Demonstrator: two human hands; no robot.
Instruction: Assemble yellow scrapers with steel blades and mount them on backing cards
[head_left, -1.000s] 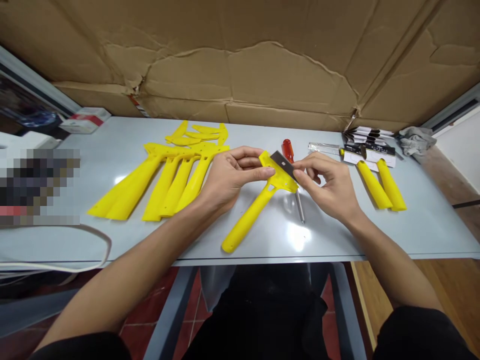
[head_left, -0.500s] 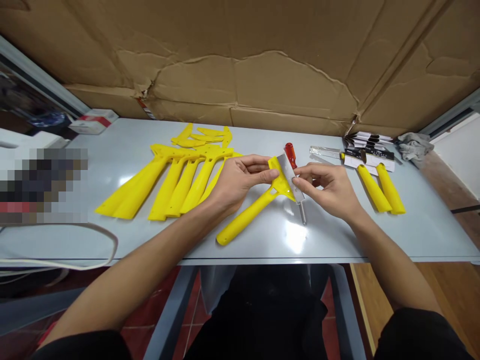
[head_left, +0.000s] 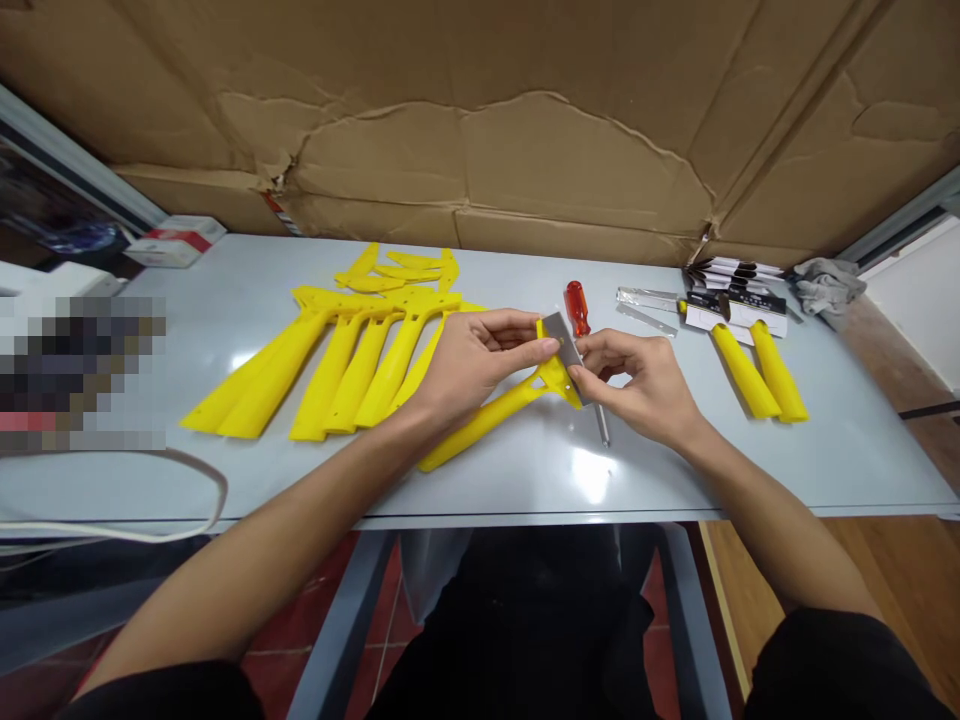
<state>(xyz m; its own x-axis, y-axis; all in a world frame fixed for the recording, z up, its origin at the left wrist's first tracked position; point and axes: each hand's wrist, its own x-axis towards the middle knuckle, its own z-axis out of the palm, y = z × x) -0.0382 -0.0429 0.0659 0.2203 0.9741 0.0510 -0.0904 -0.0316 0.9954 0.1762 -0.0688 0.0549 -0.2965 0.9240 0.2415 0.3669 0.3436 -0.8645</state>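
Above the tabletop (head_left: 675, 485), the left hand (head_left: 471, 355) grips a yellow handle (head_left: 487, 422), the right hand (head_left: 641, 378) pinches a blade (head_left: 565, 335), seemingly aligning; next needs even seating.

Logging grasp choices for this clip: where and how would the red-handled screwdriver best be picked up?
The red-handled screwdriver is probably best taken by its thick handle, from above, gripping across its width. The handle points away from the camera and is mostly in view, while the right hand and metal blade hide the middle of the thin shaft.
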